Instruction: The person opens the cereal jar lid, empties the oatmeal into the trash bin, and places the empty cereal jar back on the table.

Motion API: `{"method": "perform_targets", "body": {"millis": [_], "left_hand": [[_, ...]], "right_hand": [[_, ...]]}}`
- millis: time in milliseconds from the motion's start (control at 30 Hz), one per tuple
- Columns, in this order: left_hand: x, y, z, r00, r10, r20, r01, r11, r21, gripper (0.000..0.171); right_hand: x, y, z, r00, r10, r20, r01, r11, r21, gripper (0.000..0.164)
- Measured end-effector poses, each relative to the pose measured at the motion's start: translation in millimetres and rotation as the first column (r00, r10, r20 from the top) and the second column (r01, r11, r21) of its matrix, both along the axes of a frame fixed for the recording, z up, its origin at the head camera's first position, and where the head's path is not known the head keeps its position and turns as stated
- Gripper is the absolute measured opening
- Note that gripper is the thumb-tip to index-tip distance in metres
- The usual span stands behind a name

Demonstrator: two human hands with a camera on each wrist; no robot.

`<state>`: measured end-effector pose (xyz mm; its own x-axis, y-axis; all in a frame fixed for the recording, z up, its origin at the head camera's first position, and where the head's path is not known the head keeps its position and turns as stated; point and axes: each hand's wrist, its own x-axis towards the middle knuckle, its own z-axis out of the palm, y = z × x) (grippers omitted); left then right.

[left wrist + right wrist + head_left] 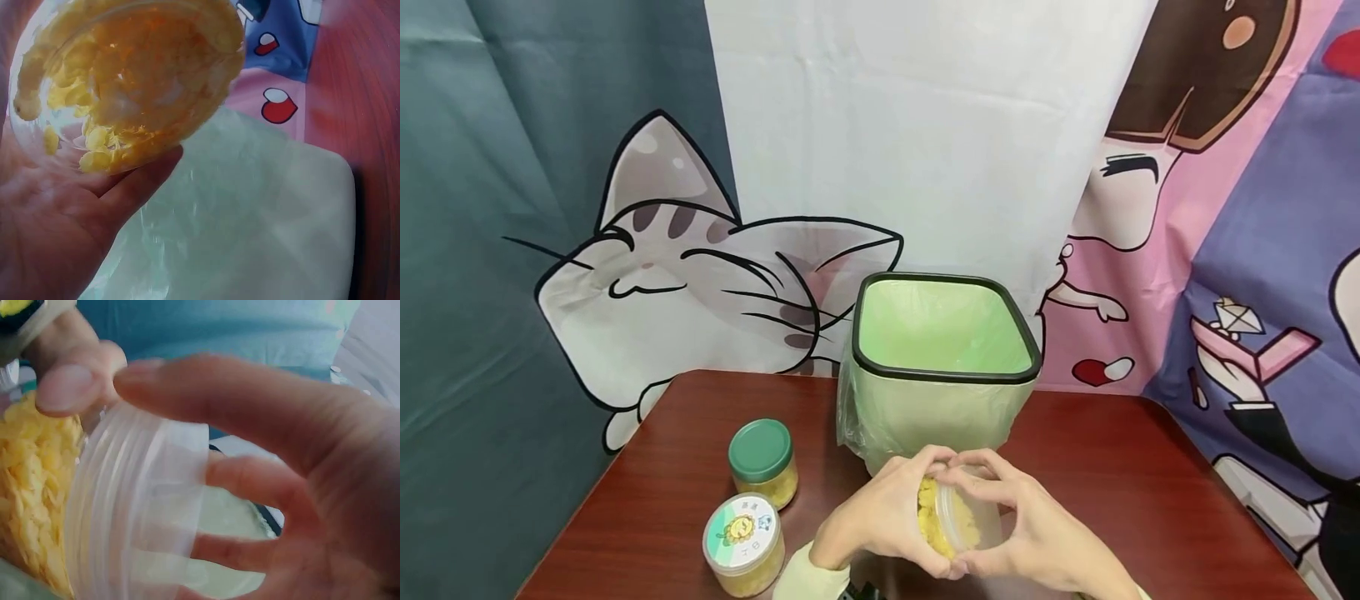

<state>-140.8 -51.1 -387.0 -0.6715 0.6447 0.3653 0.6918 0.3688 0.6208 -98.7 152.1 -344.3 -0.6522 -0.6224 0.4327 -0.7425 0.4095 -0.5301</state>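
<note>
Both hands hold a clear plastic jar of yellow flakes, tipped on its side in front of the bin. My left hand grips the left end, where the flakes show. My right hand curls round the translucent plastic part at the other end, which is ridged in the right wrist view. The thumbs meet below and the fingertips meet above in the head view. Flakes show through the jar's rounded clear wall in the left wrist view.
A pale green bin with a black rim and a clear liner stands behind the hands. On the left are a green-lidded jar and a jar with a sunflower label. All stand on a red-brown table before a printed cloth.
</note>
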Motion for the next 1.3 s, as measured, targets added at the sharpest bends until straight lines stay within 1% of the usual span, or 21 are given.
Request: {"method": "perform_targets", "body": {"millis": [100,133,200,333,400,467,533,633,700,733,833,900,1000,1067,1133,1200,1300], "left_hand": [[1.3,2.1,2.4,1.0,0.024,-0.003,-0.024,0.999,-0.031,0.089],[1.3,1.9,2.9,0.999,0.039,-0.003,-0.039,0.998,-0.042,0.089],[1.6,1.0,3.1,0.998,0.061,0.004,-0.061,0.997,-0.054,0.091],[2.0,0.1,2.6,0.997,0.071,0.01,-0.07,0.996,-0.05,0.096],[2.0,-0.6,2.9,0.997,0.075,-0.005,-0.075,0.996,-0.052,0.098],[2.1,-1.1,3.4,0.996,0.081,-0.038,-0.083,0.995,-0.059,0.096],[2.4,-1.5,4.2,0.993,0.088,-0.084,-0.094,0.993,-0.072,0.094],[2.9,-1.5,5.0,0.985,0.088,-0.145,-0.102,0.991,-0.089,0.09],[3.3,-1.2,5.4,0.982,0.09,-0.167,-0.107,0.99,-0.097,0.09],[3.6,-1.1,5.5,0.981,0.091,-0.172,-0.109,0.989,-0.1,0.09],[4.0,-0.2,4.7,0.98,0.093,-0.174,-0.112,0.988,-0.104,0.089],[3.6,0.3,3.7,0.981,0.089,-0.174,-0.106,0.99,-0.092,0.089],[2.6,0.4,2.0,0.979,0.079,-0.188,-0.093,0.993,-0.067,0.089],[1.6,-0.2,1.7,0.979,0.069,-0.19,-0.078,0.996,-0.043,0.089],[0.8,-1.1,1.7,0.982,0.062,-0.178,-0.067,0.997,-0.026,0.089],[0.1,-1.9,2.0,0.987,0.052,-0.15,-0.054,0.998,-0.01,0.09],[-0.6,-3.2,2.2,0.992,0.047,-0.115,-0.047,0.999,0.003,0.091]], "right_hand": [[-2.0,3.8,0.4,0.999,0.008,-0.046,-0.008,1.0,0.007,0.065],[-2.8,3.8,0.1,0.999,0.011,-0.046,-0.011,1.0,0.007,0.065],[-3.9,3.1,-0.4,1.0,0.009,-0.026,-0.009,1.0,0.009,0.065],[-3.8,3.7,-0.8,0.999,-0.005,0.039,0.005,1.0,0.01,0.066],[-2.7,3.5,0.0,0.998,-0.036,0.058,0.035,0.999,0.017,0.067],[-1.0,2.5,0.8,0.992,-0.095,0.081,0.092,0.995,0.033,0.067],[0.5,0.8,1.3,0.983,-0.144,0.11,0.141,0.989,0.033,0.067],[1.7,-1.8,0.7,0.971,-0.179,0.161,0.182,0.983,-0.002,0.066],[2.0,-3.1,-0.2,0.96,-0.203,0.191,0.21,0.978,-0.015,0.067],[2.1,-3.6,-0.7,0.954,-0.223,0.2,0.23,0.973,-0.011,0.067],[2.7,-5.1,-1.7,0.924,-0.307,0.23,0.308,0.951,0.032,0.069],[2.3,-6.0,-2.2,0.907,-0.331,0.262,0.333,0.942,0.04,0.07],[1.5,-6.8,-2.7,0.894,-0.345,0.285,0.348,0.936,0.041,0.069],[1.0,-6.8,-3.2,0.896,-0.342,0.282,0.346,0.938,0.036,0.069],[0.6,-6.4,-3.8,0.91,-0.322,0.26,0.327,0.945,0.024,0.068],[0.3,-5.6,-4.4,0.933,-0.285,0.218,0.29,0.957,0.009,0.066],[-1.0,-4.7,-4.9,0.971,-0.203,0.127,0.207,0.978,-0.012,0.067]]}}
